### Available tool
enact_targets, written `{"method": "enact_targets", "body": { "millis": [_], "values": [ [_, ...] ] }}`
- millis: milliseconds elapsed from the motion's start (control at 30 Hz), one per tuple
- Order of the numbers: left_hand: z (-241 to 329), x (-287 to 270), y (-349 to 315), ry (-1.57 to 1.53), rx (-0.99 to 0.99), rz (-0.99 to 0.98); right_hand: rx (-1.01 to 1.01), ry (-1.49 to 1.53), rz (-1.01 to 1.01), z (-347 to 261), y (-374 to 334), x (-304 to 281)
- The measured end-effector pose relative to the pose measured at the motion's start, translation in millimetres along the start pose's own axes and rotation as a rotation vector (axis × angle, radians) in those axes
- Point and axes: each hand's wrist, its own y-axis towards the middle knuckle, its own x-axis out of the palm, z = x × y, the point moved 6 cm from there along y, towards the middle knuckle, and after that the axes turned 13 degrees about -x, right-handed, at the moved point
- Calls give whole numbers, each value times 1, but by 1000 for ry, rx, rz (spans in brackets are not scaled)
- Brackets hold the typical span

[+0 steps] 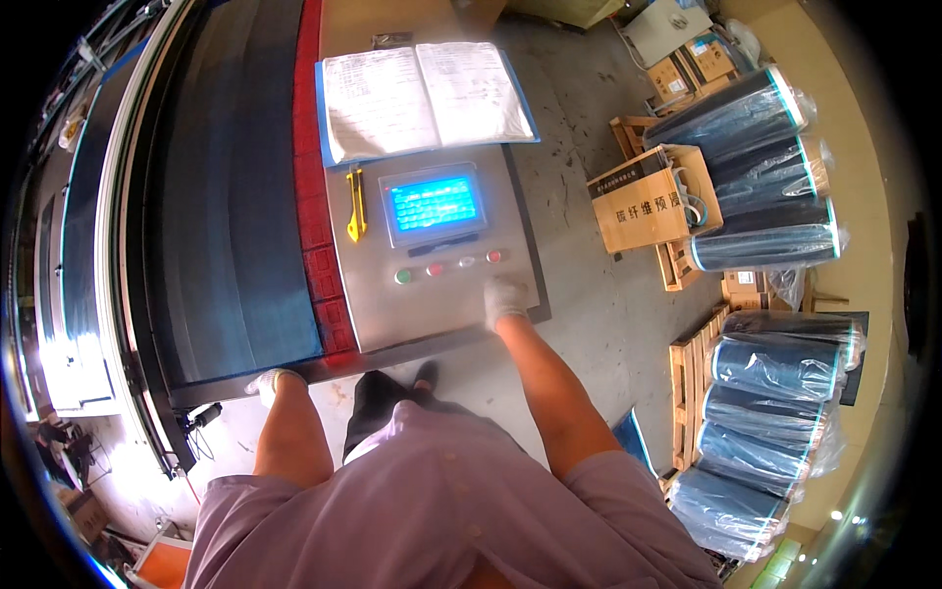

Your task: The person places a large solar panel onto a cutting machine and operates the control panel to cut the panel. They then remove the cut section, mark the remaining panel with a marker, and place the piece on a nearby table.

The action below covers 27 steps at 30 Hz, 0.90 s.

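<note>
My right hand [505, 297], in a pale glove, rests on the lower right part of a metal control panel [432, 319]. Its fingers look laid out on the surface, though the glove blends into the metal. Just above it runs a row of round buttons, with a red button [494, 256] closest. A lit blue touchscreen [434, 204] sits higher on the panel. My left hand [273, 384], also gloved, is at the front edge of a long machine bed [235, 245] covered in dark sheet; its fingers are too small to make out.
An open ring binder [427, 101] and a yellow utility knife [355, 206] lie on the panel. A red strip [321, 265] borders the bed. To the right, plastic-wrapped dark rolls [775, 368] lie on wooden pallets [684, 402], beside an open cardboard box [643, 201].
</note>
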Motion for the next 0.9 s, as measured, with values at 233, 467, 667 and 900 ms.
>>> {"method": "enact_targets", "body": {
  "millis": [233,467,667,900],
  "values": [
    [2,-18,-23,61,30,-7,4,-28,32,-2,1,-3],
    [4,6,3,185,56,7,-1,-123,-29,-5,-2,-8],
    [8,57,81,562,170,86,-54,-149,-48,-16,-2,-23],
    [-2,-2,-7,-73,-25,-74,-2,-71,-28,-2,0,-8]
  ]
}}
